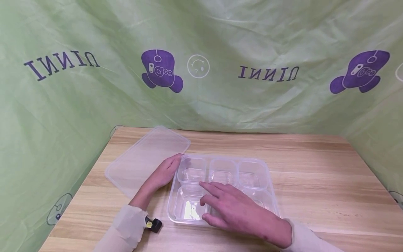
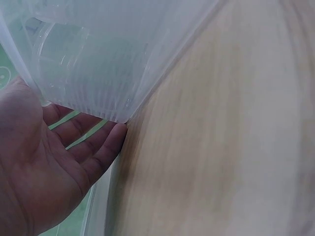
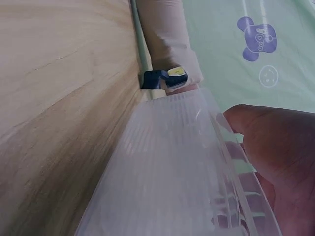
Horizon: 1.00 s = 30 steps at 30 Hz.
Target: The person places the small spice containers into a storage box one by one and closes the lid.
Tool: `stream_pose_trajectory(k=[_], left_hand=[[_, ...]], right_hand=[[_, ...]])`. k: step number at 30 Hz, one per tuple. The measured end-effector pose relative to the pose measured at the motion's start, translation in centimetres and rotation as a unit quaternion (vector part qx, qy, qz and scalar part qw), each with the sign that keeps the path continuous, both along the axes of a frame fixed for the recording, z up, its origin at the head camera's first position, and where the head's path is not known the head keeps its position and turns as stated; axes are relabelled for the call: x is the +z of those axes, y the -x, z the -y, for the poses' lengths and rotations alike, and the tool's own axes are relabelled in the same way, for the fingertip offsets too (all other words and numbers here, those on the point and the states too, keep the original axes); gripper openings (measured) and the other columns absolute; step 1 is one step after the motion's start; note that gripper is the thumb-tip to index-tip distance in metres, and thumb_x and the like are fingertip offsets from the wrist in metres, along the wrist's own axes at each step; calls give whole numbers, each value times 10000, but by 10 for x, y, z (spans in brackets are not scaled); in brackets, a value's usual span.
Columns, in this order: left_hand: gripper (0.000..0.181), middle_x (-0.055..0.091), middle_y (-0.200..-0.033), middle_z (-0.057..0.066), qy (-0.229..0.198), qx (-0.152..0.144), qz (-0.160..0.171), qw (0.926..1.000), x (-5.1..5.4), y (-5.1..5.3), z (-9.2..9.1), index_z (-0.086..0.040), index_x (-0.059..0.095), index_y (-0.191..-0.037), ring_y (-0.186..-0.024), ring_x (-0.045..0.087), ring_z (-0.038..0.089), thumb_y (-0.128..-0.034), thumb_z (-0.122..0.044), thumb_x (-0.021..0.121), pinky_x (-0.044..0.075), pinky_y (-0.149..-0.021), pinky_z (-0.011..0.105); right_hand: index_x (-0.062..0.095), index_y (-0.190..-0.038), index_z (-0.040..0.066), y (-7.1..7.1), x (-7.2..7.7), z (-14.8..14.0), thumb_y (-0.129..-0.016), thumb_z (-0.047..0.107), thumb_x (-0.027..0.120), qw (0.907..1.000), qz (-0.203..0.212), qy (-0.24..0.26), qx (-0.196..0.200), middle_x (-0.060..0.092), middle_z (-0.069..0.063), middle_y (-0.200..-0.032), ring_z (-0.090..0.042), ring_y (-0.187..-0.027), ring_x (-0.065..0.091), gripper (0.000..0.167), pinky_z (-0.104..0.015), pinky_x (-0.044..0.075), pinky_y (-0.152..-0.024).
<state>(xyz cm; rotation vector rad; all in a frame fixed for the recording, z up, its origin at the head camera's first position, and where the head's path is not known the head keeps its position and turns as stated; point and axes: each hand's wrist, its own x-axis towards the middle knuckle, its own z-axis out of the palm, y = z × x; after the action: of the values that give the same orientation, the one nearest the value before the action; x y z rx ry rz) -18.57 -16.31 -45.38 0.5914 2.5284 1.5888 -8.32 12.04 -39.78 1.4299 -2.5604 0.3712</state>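
A large clear plastic box [image 1: 185, 222] stands on the table, with several smaller clear containers [image 1: 181, 204] set in two rows inside it. My left hand [image 1: 164, 171] touches the box's far left corner. In the left wrist view its fairly straight fingers lie along the end wall, beneath the box's rim. My right hand [image 1: 236, 210] hovers over the front row, fingers spread and slightly bent, with nothing in its grasp. It covers part of the front containers. The right wrist view shows the box's ribbed side wall [image 3: 162, 142] with the right hand [image 3: 280, 152] above the rim.
A translucent flat lid [image 1: 141, 162] lies on the wooden table [image 1: 315, 175] left of the box, partly beneath the left forearm. A black camera mount [image 1: 154, 225] sits at the left wrist. Green printed curtain [image 1: 220, 105] hangs along the table's back and sides.
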Motion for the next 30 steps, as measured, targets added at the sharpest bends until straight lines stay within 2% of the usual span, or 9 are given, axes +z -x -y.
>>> stream_pose_trajectory(k=[6,12,17,20,23,26,30], left_hand=[[424,663,-1216,66,12,-21,12,10000,1,0,0,-62,650,-1290,-1185,571,238,-1144,-268,310,394,-1118,489],[424,663,-1206,69,-50,3,96,9999,-1,-1,1,-64,646,-1292,-1181,573,241,-1148,-279,310,395,-1114,485],[434,658,-1182,79,-50,-54,138,9999,-2,-1,1,-49,649,-1272,-1145,568,250,-1151,-280,302,407,-1092,502],[426,658,-1180,75,1,9,132,9999,0,-1,1,-67,653,-1269,-1148,569,250,-1149,-303,319,409,-1092,494],[416,657,-1251,75,164,99,36,9998,3,-2,3,-84,636,-1325,-1230,564,263,-1142,-333,357,389,-1118,508],[416,640,-1336,79,383,214,-142,9989,6,-5,7,-100,594,-1399,-1299,548,284,-1130,-356,405,381,-1126,522],[415,625,-1371,95,643,319,-468,9963,9,-9,11,-101,557,-1437,-1260,585,295,-1117,-345,457,455,-1061,523]], right_hand=[[603,-1341,207,-3,6,-9,-1032,543,543,9999,144,-45,-53,420,-89,-1594,-215,-1413,451,460,-448,445,-1081],[583,-1367,221,-6,13,-20,-1015,555,575,9997,-112,230,-61,453,-44,-1563,-204,-1396,461,485,-448,461,-1055],[574,-1383,220,-5,15,-36,-985,560,630,9979,-124,611,-202,453,-47,-1547,-217,-1394,453,527,-493,457,-1047],[544,-1422,219,-2,15,-47,-970,568,649,9961,-79,794,-385,422,-51,-1567,-234,-1409,433,581,-520,435,-1061],[477,-1497,209,-1,14,-59,-957,567,671,9935,73,937,-645,382,-49,-1594,-258,-1435,396,676,-539,397,-1081],[398,-1563,191,0,12,-72,-943,571,688,9903,277,940,-987,329,-45,-1631,-274,-1475,333,783,-560,344,-1110],[324,-1609,159,-2,7,-88,-917,569,722,9848,486,871,-1420,272,-61,-1665,-308,-1511,262,897,-626,313,-1107]])
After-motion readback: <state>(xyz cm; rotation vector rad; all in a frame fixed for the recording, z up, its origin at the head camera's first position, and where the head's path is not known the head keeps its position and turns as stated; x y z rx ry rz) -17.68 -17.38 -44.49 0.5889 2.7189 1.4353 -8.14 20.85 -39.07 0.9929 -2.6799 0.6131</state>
